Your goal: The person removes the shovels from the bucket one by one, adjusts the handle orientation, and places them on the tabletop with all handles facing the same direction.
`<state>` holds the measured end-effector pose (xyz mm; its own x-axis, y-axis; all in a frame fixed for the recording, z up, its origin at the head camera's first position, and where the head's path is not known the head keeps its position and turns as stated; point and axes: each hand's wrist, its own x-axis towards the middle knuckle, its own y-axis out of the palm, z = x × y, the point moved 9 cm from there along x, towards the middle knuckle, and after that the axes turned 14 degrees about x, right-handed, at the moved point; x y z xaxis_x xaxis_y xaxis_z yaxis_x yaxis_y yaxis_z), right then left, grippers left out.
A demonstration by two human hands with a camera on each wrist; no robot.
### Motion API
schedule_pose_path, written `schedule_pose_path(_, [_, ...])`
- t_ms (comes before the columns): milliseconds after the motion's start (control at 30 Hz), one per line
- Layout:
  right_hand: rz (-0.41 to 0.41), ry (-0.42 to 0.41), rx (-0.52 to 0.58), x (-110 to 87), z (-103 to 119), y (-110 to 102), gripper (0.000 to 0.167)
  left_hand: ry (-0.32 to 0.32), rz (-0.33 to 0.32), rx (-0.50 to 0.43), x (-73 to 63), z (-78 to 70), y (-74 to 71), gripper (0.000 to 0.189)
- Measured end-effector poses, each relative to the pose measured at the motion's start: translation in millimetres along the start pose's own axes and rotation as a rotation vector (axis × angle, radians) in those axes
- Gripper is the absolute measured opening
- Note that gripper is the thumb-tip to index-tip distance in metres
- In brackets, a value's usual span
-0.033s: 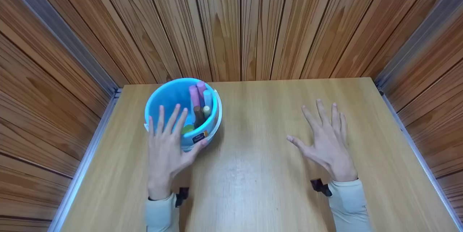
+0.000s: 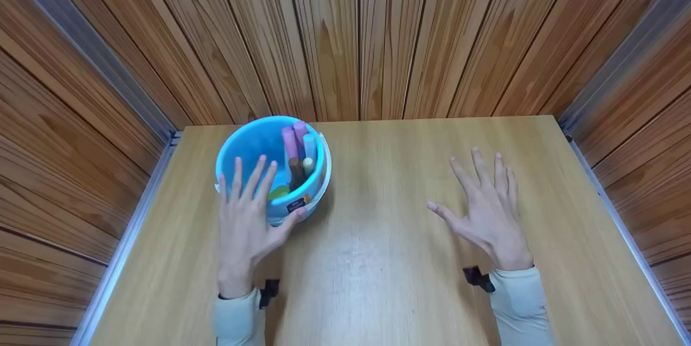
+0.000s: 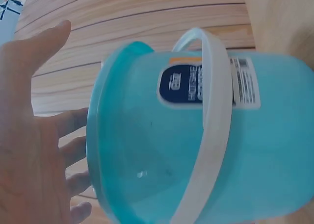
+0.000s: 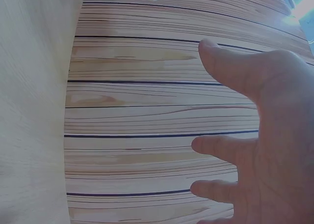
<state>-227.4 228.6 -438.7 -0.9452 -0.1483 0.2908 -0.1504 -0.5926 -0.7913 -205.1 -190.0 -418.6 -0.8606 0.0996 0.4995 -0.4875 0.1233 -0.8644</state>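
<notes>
A blue plastic bucket with a white handle and a dark label stands at the left back of the table. Inside it are pink cylinders, a light blue one, a brown one and something green. My left hand hovers at the bucket's near side, fingers spread and overlapping the rim in the head view; it grips nothing. Far to the right, my right hand is held above the table with its fingers spread and holds nothing.
The light wooden table is enclosed by wood-plank walls at the back and both sides. Metal rails run along its side edges. A small black device is worn at each wrist.
My left hand has shifted very slightly to the left. The bucket and my right hand look unmoved.
</notes>
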Motion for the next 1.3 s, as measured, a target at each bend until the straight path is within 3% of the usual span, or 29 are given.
schedule_pose_path(267, [0.021,-0.035,0.000,2.9,11.1,2.9,0.093,0.004,0.020,-0.216,-7.5,27.8,5.3,0.073])
schedule_pose_path(500, [0.095,-0.152,-0.054,28.0,42.7,10.0,0.089,0.074,-0.096,-0.295,-12.9,38.6,1.1,0.053])
schedule_pose_path(733, [0.204,-0.286,-0.111,72.4,93.4,21.1,0.081,0.103,-0.201,-0.314,-18.5,40.9,-7.1,0.054])
schedule_pose_path(933, [0.282,-0.360,-0.172,105.3,133.9,33.3,0.072,0.137,-0.242,-0.317,-22.5,40.5,-9.0,0.052])
schedule_pose_path(1300, [0.395,-0.353,-0.209,158.2,191.3,66.8,0.062,0.151,-0.289,-0.326,-25.8,40.8,-11.5,0.052])
